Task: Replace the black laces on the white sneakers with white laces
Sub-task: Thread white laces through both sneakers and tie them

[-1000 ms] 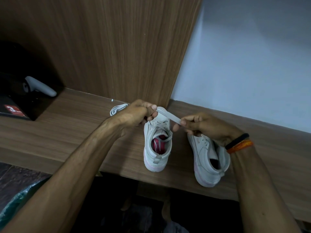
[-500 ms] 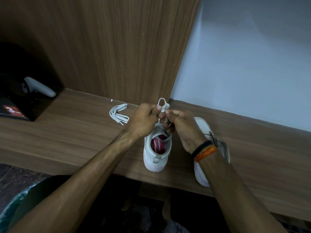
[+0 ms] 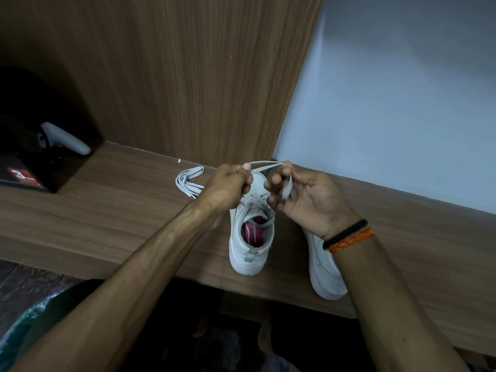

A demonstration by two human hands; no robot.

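Wood shelf [image 3: 112, 210] w/ sneakers [image 3: 251, 237], spare laces [image 3: 188, 181].

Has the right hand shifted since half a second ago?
Yes. The right hand has swung rightward and opened palm-up, away from the left sneaker, pulling the white lace.

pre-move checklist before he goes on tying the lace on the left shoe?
1. Left hand grips lace: ok.
2. Right hand pinches the other end: ok.
3. Lace span between hands taut: ok.
4. Left shoe upright on shelf: ok.
5. All eyelets threaded: cannot tell, hands cover them.
6. Spare lace beside the shoe, for right shoe: ok.
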